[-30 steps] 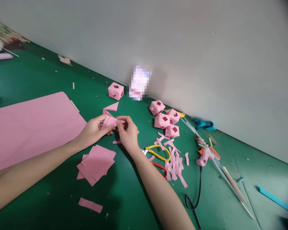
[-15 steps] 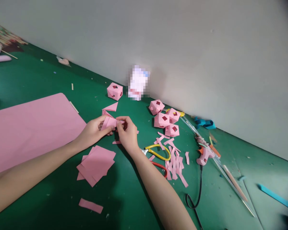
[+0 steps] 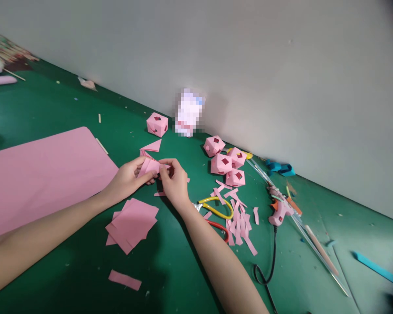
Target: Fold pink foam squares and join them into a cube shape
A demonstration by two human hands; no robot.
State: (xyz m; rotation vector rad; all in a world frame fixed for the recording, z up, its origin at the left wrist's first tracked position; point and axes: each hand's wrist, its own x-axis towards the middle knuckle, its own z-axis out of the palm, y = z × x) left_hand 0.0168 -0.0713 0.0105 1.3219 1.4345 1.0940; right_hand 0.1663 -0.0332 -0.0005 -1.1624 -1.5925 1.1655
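Our left hand [image 3: 131, 175] and right hand [image 3: 177, 184] pinch a folded pink paper piece [image 3: 149, 166]
Just beyond the stacked pink paper squares [image 3: 134, 223], it likely handles light and crease-prone; we should hold its edges gently.

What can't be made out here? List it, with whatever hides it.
Head view, all:
Folded pink paper: partly covered by the fingers.
Yellow-and-red-handled tool: working end hidden by the right arm.
Pale panel: blurred by pixelation.
Large pink sheet: cut off by the left edge.
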